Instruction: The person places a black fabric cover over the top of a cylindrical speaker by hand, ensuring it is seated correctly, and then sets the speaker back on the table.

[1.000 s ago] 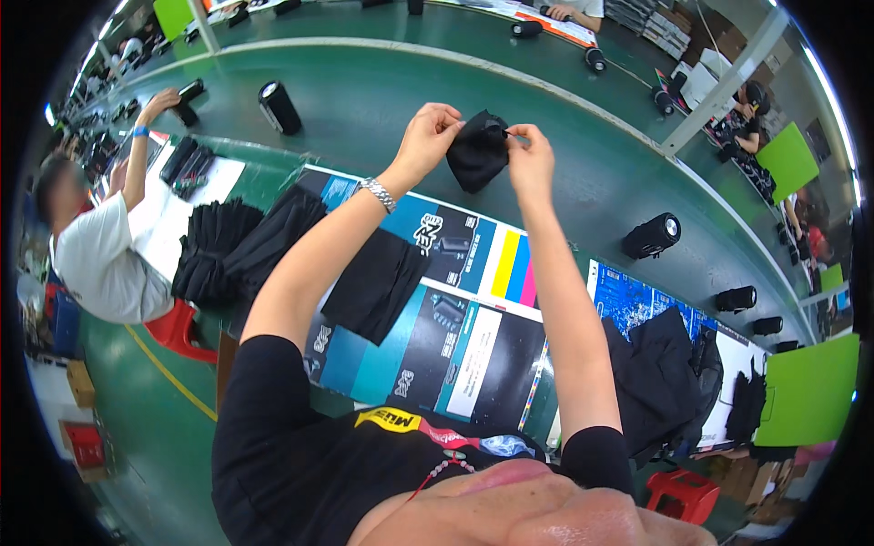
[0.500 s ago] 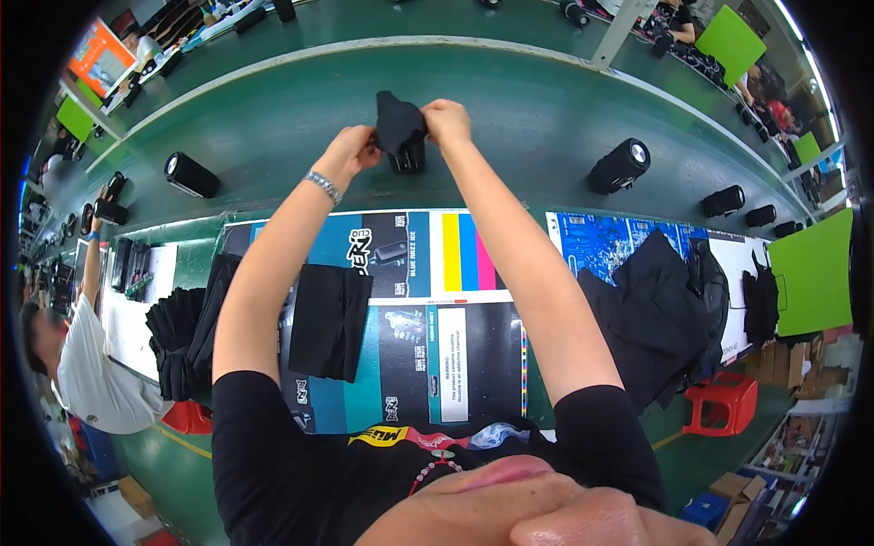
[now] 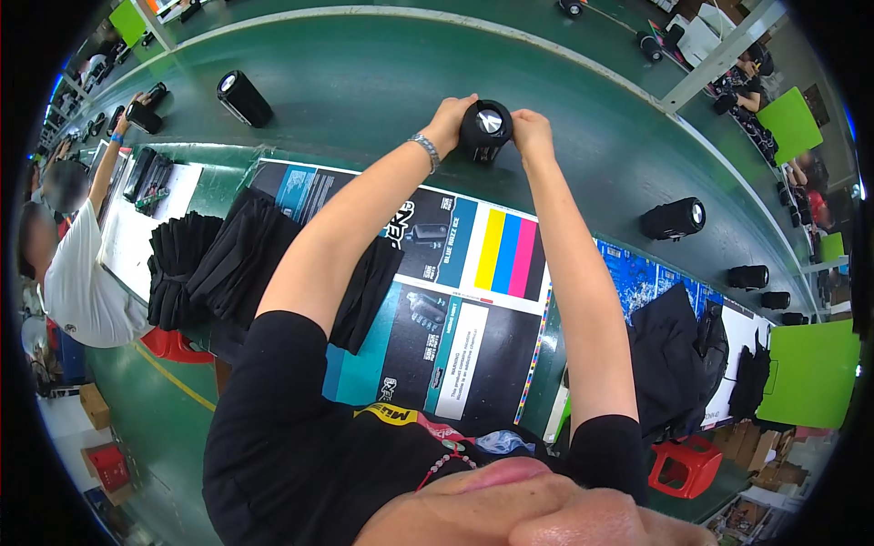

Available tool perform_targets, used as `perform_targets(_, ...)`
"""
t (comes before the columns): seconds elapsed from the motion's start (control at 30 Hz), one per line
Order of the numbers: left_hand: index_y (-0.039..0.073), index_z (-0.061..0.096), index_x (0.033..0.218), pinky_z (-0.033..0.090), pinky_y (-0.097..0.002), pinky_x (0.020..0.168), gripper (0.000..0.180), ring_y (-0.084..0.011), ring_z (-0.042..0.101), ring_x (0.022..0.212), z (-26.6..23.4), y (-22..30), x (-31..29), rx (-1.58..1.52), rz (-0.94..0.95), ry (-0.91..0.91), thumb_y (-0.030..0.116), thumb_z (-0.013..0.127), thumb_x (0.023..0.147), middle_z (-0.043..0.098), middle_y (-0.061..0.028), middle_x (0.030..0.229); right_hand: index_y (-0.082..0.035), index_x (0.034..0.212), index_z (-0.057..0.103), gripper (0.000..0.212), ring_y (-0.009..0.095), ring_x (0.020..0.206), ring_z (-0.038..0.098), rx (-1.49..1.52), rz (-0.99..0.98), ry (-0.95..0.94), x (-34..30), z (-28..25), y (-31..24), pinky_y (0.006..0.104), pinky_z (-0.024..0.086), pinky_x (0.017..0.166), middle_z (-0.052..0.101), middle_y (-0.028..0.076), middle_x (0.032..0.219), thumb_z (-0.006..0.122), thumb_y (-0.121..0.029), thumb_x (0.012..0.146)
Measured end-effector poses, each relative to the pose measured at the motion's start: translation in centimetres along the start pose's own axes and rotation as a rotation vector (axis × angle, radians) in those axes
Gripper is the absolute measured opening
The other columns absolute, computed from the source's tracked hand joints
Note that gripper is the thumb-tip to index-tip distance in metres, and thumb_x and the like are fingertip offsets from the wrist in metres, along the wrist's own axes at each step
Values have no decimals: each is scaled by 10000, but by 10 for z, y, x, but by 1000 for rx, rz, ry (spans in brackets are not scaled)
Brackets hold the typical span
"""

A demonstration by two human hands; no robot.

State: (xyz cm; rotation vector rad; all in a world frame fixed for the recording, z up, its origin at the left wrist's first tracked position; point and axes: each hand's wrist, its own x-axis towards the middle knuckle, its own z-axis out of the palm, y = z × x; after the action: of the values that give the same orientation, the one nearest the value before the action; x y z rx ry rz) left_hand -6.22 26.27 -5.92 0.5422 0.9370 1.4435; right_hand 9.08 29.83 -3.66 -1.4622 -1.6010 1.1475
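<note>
A black cylindrical speaker (image 3: 482, 151) stands on the green belt in front of me, its round silver end (image 3: 489, 121) facing up. Black stretchy cloth, apparently a fabric sleeve (image 3: 470, 129), surrounds its upper end; where cloth ends and casing begins is hard to tell. My left hand (image 3: 448, 126), with a metal watch band at the wrist, pinches the left side of that rim. At the right side, the closed fingers of my right hand (image 3: 533, 135) grip the same rim. Both sets of fingertips are partly hidden.
Other black speakers stand on the belt, at left (image 3: 244, 98) and right (image 3: 674, 219). Folded black cloths (image 3: 238, 259) lie left on the printed table sheet (image 3: 487, 314), with a black cloth pile (image 3: 674, 350) right. A co-worker (image 3: 91, 287) reaches toward the belt at left.
The cloth bunched above the speaker has come down around it, uncovering the silver end. Both hands and the speaker are farther right in view. The whole view has also turned.
</note>
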Motion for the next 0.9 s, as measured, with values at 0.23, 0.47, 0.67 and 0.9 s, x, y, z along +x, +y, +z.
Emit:
perform_targets(0.23,-20,706,863,466,-397,816,374,-320,661,817,18,-31,52,487,343,260,306,527,906,687,-191,938,-35,831,714,191,293,821,684,-93,-72,162,6,-30,27,371,507,759,696,176,822,605,-183,776)
perform_targets(0.47,114,727,971,158,-499,1110,303,-221,534,1175,-1,-62,54,1222,825,392,306,495,932,702,-49,1006,-85,871,727,214,334,883,670,-394,-17,214,-1,-26,36,413,510,791,701,160,879,601,-236,786)
perform_targets(0.67,102,731,903,194,-487,1096,286,-216,554,1133,8,-40,34,1189,798,514,311,536,910,705,-21,995,-121,892,737,219,323,903,671,-386,-20,191,-4,-24,31,408,515,788,701,150,908,594,-240,776)
perform_targets(0.9,91,463,1308,503,-353,820,550,-297,644,851,73,21,-61,829,754,-81,383,630,873,632,-123,1129,-64,776,668,161,369,817,655,-479,-125,367,-43,-30,21,440,509,714,680,164,790,661,-225,778)
